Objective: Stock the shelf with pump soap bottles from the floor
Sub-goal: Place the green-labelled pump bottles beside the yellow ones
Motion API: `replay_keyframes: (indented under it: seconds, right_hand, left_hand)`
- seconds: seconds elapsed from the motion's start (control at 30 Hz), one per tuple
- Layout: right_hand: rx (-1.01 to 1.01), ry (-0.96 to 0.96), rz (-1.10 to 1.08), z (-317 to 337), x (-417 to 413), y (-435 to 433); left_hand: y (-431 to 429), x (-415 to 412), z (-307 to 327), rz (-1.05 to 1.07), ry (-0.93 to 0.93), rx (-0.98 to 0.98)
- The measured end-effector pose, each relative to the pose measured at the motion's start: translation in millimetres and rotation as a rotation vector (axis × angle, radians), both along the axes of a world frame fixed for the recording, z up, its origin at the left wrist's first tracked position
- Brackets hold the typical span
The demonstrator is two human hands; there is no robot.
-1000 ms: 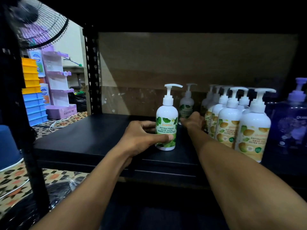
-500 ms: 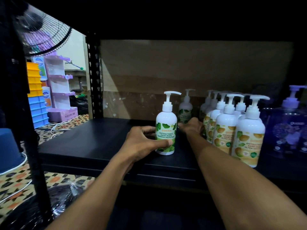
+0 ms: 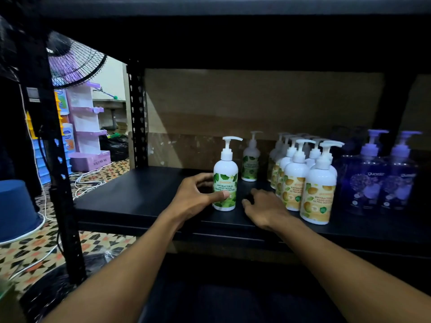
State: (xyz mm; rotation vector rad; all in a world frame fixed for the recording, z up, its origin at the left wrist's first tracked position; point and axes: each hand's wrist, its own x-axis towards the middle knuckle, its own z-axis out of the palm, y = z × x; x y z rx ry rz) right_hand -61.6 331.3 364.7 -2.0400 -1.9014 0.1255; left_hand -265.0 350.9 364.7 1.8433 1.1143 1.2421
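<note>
Centre frame: left hand (image 3: 196,199) fingers grip a green-label pump bottle (image 3: 225,180) upright on the black shelf (image 3: 140,194); right hand (image 3: 265,208) beside it, fingers loose, empty. Seemingly placing; next, release and fetch another.

Your shelf (image 3: 140,194) is matt black, its punched post (image 3: 137,108) painted metal; the near left bottle (image 3: 225,180) is smooth glossy white plastic, the back panel (image 3: 256,101) dull brown board.

Shop stockroom, metal shelf (image 3: 144,197), rowed soap bottles (image 3: 318,190)
</note>
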Motion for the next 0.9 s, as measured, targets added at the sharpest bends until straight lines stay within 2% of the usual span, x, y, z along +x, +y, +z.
replay_keyframes:
  seconds: [0.23, 0.4, 0.57, 0.7, 0.9]
  right_hand:
    - [-0.035, -0.042, 0.078, -3.6, 7.0, -3.3]
    - [-0.049, -0.065, 0.100, -4.0, 6.4, -1.3]
    - [-0.061, -0.071, 0.095, -6.2, 6.4, 1.6]
    - [-0.068, -0.067, 0.110, -9.1, 7.0, -0.9]
    - [-0.056, -0.079, 0.103, -8.1, 7.4, -1.4]
  left_hand:
    - [15.9, 8.0, -4.5, -0.024, 0.079, -0.001]
    - [64.4, 24.9, -9.7, 0.068, 0.182, -0.012]
    - [131.2, 56.5, -10.3, 0.133, 0.136, -0.039]
    - [202.2, 66.6, -20.6, 0.207, 0.082, -0.140]
    - [227.7, 73.1, -20.0, 0.217, 0.112, -0.129]
